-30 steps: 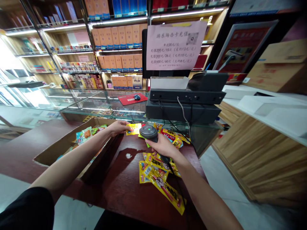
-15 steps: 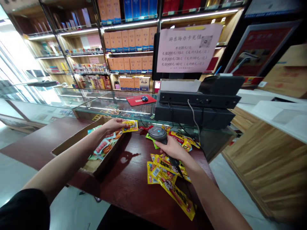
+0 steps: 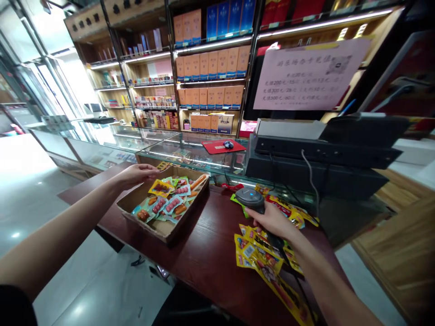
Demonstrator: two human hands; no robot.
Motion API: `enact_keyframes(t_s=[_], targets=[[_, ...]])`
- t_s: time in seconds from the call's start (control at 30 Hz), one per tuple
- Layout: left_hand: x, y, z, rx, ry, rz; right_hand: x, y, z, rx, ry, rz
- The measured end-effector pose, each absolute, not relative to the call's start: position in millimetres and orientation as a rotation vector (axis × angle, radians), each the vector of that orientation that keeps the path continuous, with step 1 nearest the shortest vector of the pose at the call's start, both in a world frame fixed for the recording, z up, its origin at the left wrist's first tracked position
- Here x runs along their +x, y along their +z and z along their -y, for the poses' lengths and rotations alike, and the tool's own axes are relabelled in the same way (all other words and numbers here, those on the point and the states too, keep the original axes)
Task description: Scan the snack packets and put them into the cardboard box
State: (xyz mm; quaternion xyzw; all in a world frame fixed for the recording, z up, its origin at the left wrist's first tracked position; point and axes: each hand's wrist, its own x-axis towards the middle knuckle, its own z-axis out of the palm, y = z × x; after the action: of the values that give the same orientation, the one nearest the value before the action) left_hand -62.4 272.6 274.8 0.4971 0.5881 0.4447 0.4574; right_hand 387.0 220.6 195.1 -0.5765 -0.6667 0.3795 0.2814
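Note:
My left hand [image 3: 139, 174] hovers over the back left edge of a cardboard box [image 3: 166, 236], fingers stretched out and holding nothing. Inside the box, a yellow packet [image 3: 161, 188] lies on top of several small clear snack packets [image 3: 173, 204]. My right hand [image 3: 272, 218] is wrapped round the handle of a black barcode scanner [image 3: 250, 197], its head pointing to the back left. Beneath and in front of that hand, several yellow snack packets [image 3: 258, 253] are spread on the dark red table [image 3: 200, 240]. More yellow and red packets [image 3: 283, 206] lie behind it.
A glass counter [image 3: 190, 151] runs behind the table, with a red mat [image 3: 214, 147] and a mouse [image 3: 228, 145] on it. At the back right stands a black register [image 3: 312, 163] with trailing cables. Shelves of boxed goods [image 3: 212, 63] line the wall.
My left hand has let go of the yellow packet, which now lies in the box, and has moved back left. The view has turned left. My right hand still holds the scanner.

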Motion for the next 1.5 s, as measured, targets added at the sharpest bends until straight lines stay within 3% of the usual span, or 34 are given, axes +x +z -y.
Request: enact_keyframes(t_s=[0.2,0.6,0.87,1.17,1.5], targets=[[-33.9,262.5,-282.9,1.305,0.950,-1.397,394.4,201.9,-219.2,-1.578,0.987,1.691],[167.9,192.5,-338.2,1.488,0.603,-1.132,423.5,219.0,-215.4,-1.585,0.890,1.635],[239.9,143.1,-376.4,1.547,0.454,-1.507,434.9,222.2,-216.4,-1.607,0.879,1.577],[250.5,133.0,-378.7,1.200,0.493,-1.355,434.6,212.4,-220.9,-1.570,0.899,1.597],[153.5,194.6,-365.9,1.263,0.696,-1.155,413.0,209.6,-222.9,-1.540,1.015,1.630]])
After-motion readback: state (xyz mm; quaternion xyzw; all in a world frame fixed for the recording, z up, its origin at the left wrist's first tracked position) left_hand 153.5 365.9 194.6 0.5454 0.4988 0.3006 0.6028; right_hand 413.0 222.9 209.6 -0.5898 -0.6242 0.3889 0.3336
